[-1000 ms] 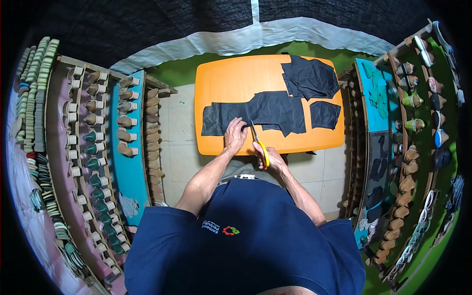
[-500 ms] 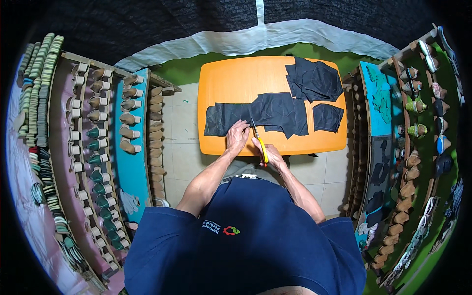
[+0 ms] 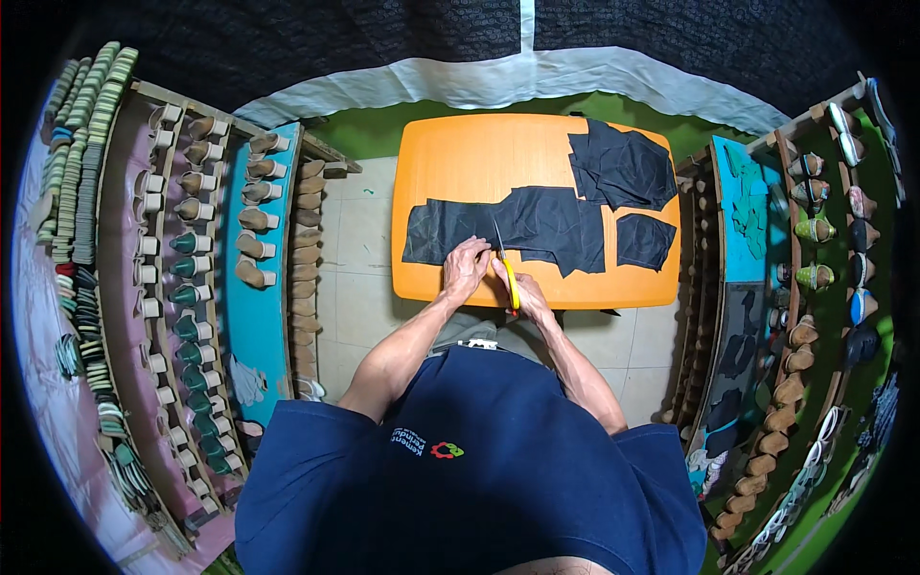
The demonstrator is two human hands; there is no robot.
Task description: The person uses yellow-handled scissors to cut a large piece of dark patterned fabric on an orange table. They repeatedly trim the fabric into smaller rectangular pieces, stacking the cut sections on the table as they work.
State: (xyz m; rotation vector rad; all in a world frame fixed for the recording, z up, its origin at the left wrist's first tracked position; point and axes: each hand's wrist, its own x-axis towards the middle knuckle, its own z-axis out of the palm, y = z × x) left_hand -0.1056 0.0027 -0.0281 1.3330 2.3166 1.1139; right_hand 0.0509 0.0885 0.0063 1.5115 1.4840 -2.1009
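Observation:
A long dark piece of fabric (image 3: pixel 542 225) lies across the near part of the orange table (image 3: pixel 460 158). My left hand (image 3: pixel 466 268) is at its near edge, fingers bent over the cloth and holding it. Just to the right, my right hand (image 3: pixel 524 293) is closed round the yellow handles of a pair of scissors (image 3: pixel 511 283). The blades point away from me over the fabric, close to my left fingertips. Whether the blades are apart is too small to tell.
A dark fabric stack (image 3: pixel 623 165) lies at the table's far right, with a smaller dark piece (image 3: pixel 645 241) nearer me. Racks of shoe lasts (image 3: pixel 195 268) stand left, and more shoe forms (image 3: pixel 789 388) right. A dark curtain (image 3: pixel 383 34) hangs beyond.
The whole view has shifted slightly, the table now sitting a little lower and to the right. Both hands and the scissors keep nearly the same place on the fabric.

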